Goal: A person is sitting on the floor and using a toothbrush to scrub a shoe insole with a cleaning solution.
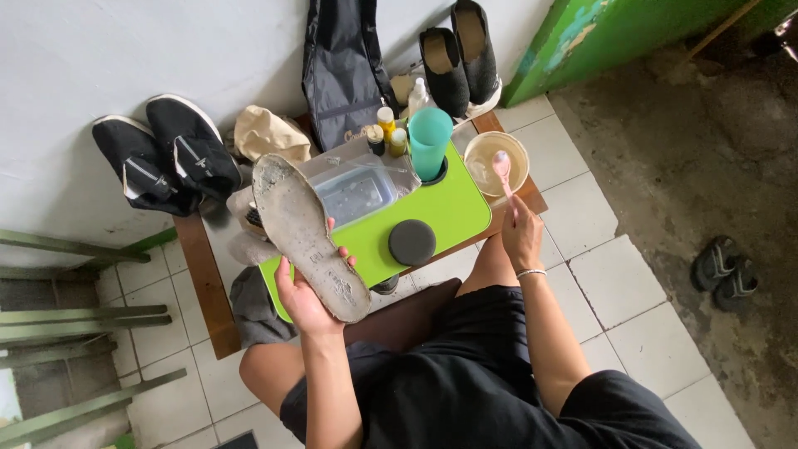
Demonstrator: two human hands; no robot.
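Seated person viewed from above, working over a low bench [208,283] topped by a lime-green tray [453,208]. The left hand [303,291] holds a worn grey insole [307,229] up over the tray's near-left corner, the grip closed around its heel end with fingertips wrapped over one edge and the palm behind; the soiled face is turned towards the camera. The right hand [522,237] is closed on the handle of a pink brush [502,166] whose head dips into a cream bowl [496,162] at the tray's right edge. Judged from its thin, slightly curved outline, the insole is probably light and flexible, likely to fold or flap if held only at one end; a hold nearer the waist, or support behind the forefoot, should steady it under scrubbing. Its surface looks matt and gritty rather than slippery, though wetting may change that. Also on the tray: a teal cup [430,141], a round black sponge [412,242], a clear plastic container [357,191] and small bottles [386,125]. Black shoes [166,154] lie against the wall.
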